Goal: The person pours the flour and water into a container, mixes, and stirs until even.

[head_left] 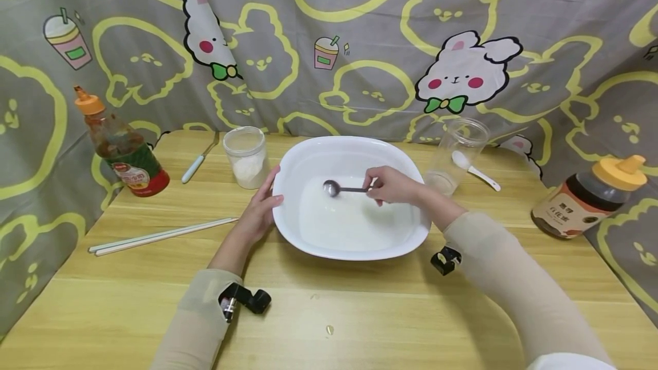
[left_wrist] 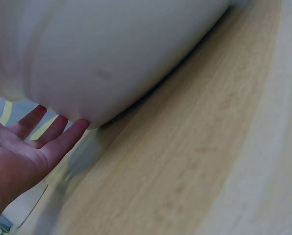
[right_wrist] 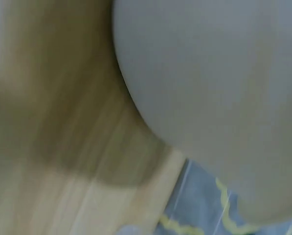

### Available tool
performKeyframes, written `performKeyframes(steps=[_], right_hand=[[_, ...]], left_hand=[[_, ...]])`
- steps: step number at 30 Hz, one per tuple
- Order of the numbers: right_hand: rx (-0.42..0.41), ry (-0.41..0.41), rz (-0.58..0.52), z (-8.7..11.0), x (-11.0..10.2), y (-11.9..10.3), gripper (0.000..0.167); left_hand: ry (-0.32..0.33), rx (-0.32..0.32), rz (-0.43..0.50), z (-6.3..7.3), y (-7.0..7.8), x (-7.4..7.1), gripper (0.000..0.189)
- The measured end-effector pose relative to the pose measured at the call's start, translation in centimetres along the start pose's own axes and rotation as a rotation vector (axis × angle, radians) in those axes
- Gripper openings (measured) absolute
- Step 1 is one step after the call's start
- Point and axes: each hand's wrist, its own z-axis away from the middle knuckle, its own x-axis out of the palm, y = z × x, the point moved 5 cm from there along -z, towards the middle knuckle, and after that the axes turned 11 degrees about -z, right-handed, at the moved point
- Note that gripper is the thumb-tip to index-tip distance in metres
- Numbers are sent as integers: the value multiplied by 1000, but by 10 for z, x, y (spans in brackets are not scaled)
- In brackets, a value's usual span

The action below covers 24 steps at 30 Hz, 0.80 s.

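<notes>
A white oval basin [head_left: 354, 253] stands mid-table with milky white liquid [head_left: 329, 216] in its bottom. At its left end, my left hand [head_left: 259, 210] holds the side, thumb over the rim and fingertips against the outer wall, as the left wrist view shows. From the right, my right hand [head_left: 393, 186] reaches over the rim and pinches the dark handle of a metal spoon [head_left: 331, 188]. The spoon's round bowl is at the liquid, pointing left. In the right wrist view the basin's outer wall [right_wrist: 209, 98] fills much of the picture, and the hand is hidden.
Left of the basin are a jar of white powder [head_left: 248, 164], a blue-handled tool [head_left: 194, 167], a sauce bottle [head_left: 128, 159] and chopsticks [head_left: 164, 237]. On the right stand a clear container [head_left: 454, 159], a white spoon [head_left: 478, 171] and a honey bottle [head_left: 581, 201]. A patterned curtain [head_left: 360, 33] hangs behind.
</notes>
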Motion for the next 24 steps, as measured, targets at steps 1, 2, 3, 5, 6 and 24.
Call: performKeyframes(steps=[1, 2, 3, 5, 6, 24], right_hand=[[-3, -21, -15, 1, 5, -1, 11], [-3, -43, -28, 2, 10, -2, 12], [-9, -70, -34, 4, 14, -3, 12], [-17, -129, -47, 11, 19, -5, 12], [-24, -159, -48, 16, 20, -6, 11], [70, 13, 216, 49, -45, 4, 8]], left_hand=[[-1, 2, -1, 0, 0, 0, 69], [-1, 3, -1, 0, 0, 0, 69], [-1, 3, 0, 0, 0, 0, 69], [-2, 2, 2, 0, 0, 0, 68], [-3, 1, 4, 0, 0, 0, 68], [-9, 3, 0, 1, 1, 1, 69]])
